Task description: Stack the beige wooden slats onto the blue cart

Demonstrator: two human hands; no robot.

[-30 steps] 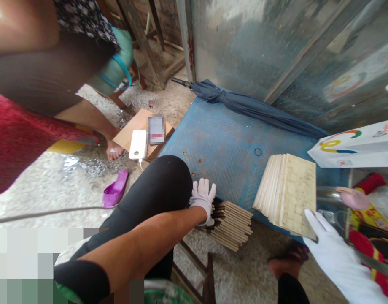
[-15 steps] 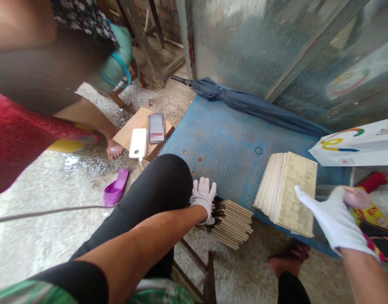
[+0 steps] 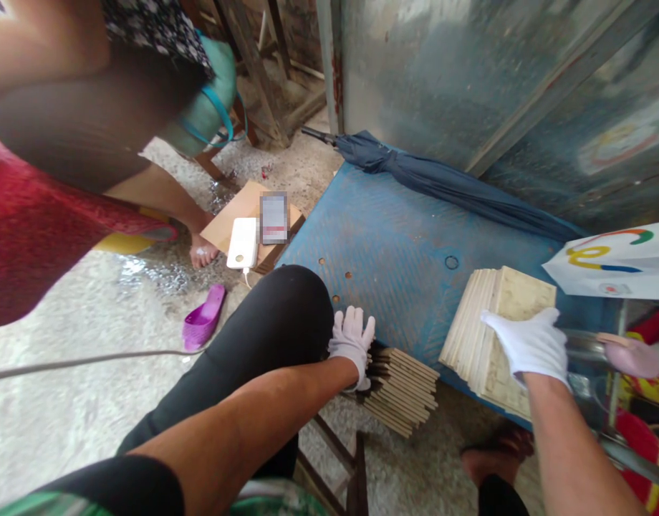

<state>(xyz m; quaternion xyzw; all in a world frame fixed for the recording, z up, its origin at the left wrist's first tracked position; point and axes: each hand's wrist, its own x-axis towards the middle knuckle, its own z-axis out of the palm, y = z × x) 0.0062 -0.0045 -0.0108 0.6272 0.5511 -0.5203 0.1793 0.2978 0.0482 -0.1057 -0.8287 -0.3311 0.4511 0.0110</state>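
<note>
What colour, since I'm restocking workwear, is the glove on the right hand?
White; the right glove shows best in the head view.

A single camera, worn on the person's head, looks forward and steeply down past their own body, near enough that the left forearm (image 3: 243, 433) and right forearm (image 3: 571, 444) run in large from the bottom edge. The blue tabletop (image 3: 383, 222) lies mid-view, seen slantwise from above; a framed panel (image 3: 410, 72) stands along the top. The wide view takes in floor (image 3: 119, 430) on the left.
</note>
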